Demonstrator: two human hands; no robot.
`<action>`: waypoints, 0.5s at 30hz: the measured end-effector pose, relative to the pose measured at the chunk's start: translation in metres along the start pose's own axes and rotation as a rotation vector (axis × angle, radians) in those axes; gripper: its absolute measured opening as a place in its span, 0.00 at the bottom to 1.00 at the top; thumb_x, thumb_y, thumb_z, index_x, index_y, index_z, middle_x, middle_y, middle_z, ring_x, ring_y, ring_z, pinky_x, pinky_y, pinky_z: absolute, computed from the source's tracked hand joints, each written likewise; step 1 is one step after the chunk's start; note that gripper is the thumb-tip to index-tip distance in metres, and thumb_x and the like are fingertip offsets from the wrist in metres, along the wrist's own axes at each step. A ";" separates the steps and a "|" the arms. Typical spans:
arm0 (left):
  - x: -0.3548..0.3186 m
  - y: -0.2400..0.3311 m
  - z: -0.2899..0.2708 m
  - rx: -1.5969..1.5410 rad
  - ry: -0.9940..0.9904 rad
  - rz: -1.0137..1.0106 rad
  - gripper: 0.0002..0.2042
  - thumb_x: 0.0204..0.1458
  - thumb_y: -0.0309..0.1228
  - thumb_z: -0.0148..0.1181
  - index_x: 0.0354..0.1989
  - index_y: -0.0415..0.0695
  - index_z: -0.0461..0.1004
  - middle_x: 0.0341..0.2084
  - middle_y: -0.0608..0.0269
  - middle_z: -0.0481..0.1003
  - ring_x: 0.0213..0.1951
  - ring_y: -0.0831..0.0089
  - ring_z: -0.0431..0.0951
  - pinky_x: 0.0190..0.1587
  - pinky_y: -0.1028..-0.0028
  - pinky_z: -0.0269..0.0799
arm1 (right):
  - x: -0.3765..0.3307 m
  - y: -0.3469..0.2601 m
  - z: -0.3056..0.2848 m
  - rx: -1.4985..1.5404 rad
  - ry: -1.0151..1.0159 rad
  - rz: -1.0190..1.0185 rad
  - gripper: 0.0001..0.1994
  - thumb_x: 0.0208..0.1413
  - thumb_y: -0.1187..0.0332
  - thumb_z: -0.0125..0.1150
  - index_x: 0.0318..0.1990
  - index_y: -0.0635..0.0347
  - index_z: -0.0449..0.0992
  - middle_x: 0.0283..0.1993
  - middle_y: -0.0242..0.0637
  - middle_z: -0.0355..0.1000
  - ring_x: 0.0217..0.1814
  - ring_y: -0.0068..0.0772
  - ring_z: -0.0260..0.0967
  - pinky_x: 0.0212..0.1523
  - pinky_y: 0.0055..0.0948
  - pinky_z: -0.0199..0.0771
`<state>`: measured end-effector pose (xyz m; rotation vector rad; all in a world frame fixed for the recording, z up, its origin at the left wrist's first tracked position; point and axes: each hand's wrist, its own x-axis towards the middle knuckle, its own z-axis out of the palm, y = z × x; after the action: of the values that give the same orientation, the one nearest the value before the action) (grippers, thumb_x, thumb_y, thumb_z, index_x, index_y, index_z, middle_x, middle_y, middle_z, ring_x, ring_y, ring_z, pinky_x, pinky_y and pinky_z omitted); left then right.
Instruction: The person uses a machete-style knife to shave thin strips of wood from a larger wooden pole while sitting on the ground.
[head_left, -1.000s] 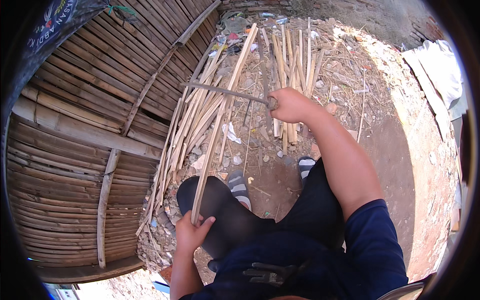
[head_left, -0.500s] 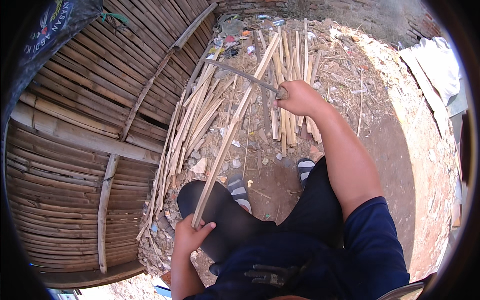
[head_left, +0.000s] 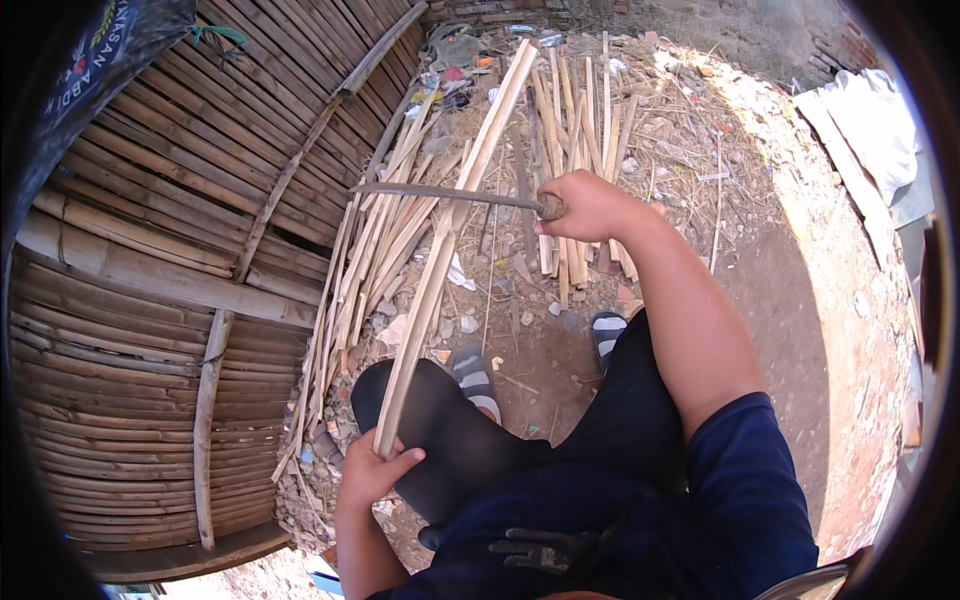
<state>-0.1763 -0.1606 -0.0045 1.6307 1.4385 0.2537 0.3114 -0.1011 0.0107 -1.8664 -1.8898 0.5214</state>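
Note:
My left hand (head_left: 370, 472) is closed round the near end of a long split bamboo strip (head_left: 424, 290), beside my left knee. The strip slants up and away, its pale hollow side showing. In my right hand (head_left: 592, 208) is the handle of a long, narrow machete (head_left: 415, 190). The dark blade points left and lies across the strip near its node, roughly halfway along. Whether the edge presses into the bamboo, I cannot tell.
Split bamboo strips lie in one pile (head_left: 350, 275) along the slatted bamboo wall (head_left: 130, 230) and another (head_left: 575, 130) ahead. My sandalled feet (head_left: 473, 378) stand on ground with stones and litter. A white sack (head_left: 875, 125) is at the far right.
The machete has come down along the strip toward me, its blade turning nearly level. The strip's far end has shifted left, while my left hand keeps hold of the near end.

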 end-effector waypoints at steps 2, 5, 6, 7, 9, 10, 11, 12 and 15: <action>0.001 -0.002 -0.001 -0.025 -0.007 -0.010 0.16 0.46 0.31 0.81 0.27 0.44 0.74 0.18 0.77 0.69 0.22 0.86 0.66 0.25 0.79 0.62 | 0.001 0.004 0.000 0.014 0.079 0.041 0.21 0.51 0.55 0.74 0.46 0.61 0.82 0.36 0.54 0.79 0.44 0.58 0.79 0.47 0.48 0.78; 0.004 -0.002 -0.003 -0.086 -0.039 -0.029 0.15 0.46 0.29 0.81 0.27 0.44 0.74 0.19 0.77 0.70 0.22 0.86 0.67 0.25 0.79 0.62 | -0.003 -0.019 0.006 -0.034 0.034 -0.029 0.19 0.52 0.57 0.73 0.47 0.61 0.82 0.38 0.54 0.80 0.45 0.59 0.79 0.48 0.50 0.79; 0.004 -0.003 -0.004 -0.109 -0.056 -0.040 0.15 0.47 0.29 0.80 0.27 0.44 0.74 0.19 0.77 0.70 0.22 0.85 0.67 0.25 0.79 0.62 | -0.005 -0.027 0.013 -0.072 0.025 -0.090 0.19 0.52 0.57 0.73 0.46 0.61 0.81 0.35 0.53 0.79 0.42 0.59 0.79 0.45 0.50 0.79; 0.005 -0.003 -0.005 -0.110 -0.071 -0.041 0.15 0.47 0.29 0.80 0.27 0.44 0.74 0.19 0.77 0.70 0.23 0.85 0.67 0.25 0.79 0.63 | -0.007 -0.035 0.019 -0.109 0.016 -0.150 0.19 0.52 0.57 0.73 0.45 0.60 0.81 0.32 0.52 0.79 0.39 0.60 0.78 0.43 0.50 0.79; 0.005 -0.003 -0.008 -0.115 -0.084 -0.043 0.15 0.47 0.28 0.80 0.27 0.44 0.74 0.19 0.77 0.70 0.23 0.85 0.68 0.26 0.79 0.63 | -0.012 -0.063 0.027 -0.223 -0.046 -0.246 0.17 0.51 0.59 0.72 0.44 0.59 0.81 0.31 0.51 0.79 0.38 0.61 0.78 0.42 0.51 0.79; 0.005 -0.005 -0.010 -0.139 -0.107 -0.048 0.15 0.46 0.28 0.81 0.27 0.45 0.74 0.20 0.76 0.70 0.23 0.85 0.68 0.26 0.79 0.63 | -0.013 -0.073 0.030 -0.278 -0.076 -0.297 0.16 0.51 0.60 0.72 0.43 0.58 0.81 0.31 0.51 0.79 0.37 0.61 0.78 0.41 0.52 0.78; 0.005 -0.007 -0.013 -0.162 -0.130 -0.052 0.15 0.46 0.28 0.81 0.27 0.45 0.74 0.20 0.76 0.70 0.23 0.85 0.68 0.26 0.79 0.63 | -0.013 -0.078 0.031 -0.285 -0.078 -0.310 0.16 0.50 0.60 0.72 0.43 0.57 0.81 0.30 0.51 0.78 0.37 0.61 0.78 0.41 0.52 0.78; 0.005 -0.008 -0.015 -0.185 -0.152 -0.056 0.16 0.45 0.28 0.81 0.27 0.45 0.74 0.20 0.76 0.70 0.24 0.85 0.68 0.26 0.79 0.64 | -0.013 -0.082 0.032 -0.292 -0.080 -0.325 0.15 0.49 0.61 0.72 0.43 0.57 0.81 0.30 0.51 0.78 0.37 0.61 0.78 0.40 0.52 0.78; 0.005 0.002 -0.011 -0.098 -0.116 -0.027 0.17 0.44 0.28 0.82 0.27 0.45 0.73 0.20 0.76 0.70 0.24 0.85 0.68 0.27 0.79 0.64 | 0.009 -0.043 0.028 -0.123 -0.012 -0.198 0.15 0.47 0.64 0.71 0.43 0.56 0.81 0.29 0.52 0.78 0.37 0.61 0.78 0.40 0.52 0.78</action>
<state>-0.1803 -0.1504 0.0011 1.5211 1.3391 0.2071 0.2600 -0.0917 0.0113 -1.7263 -2.1286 0.3596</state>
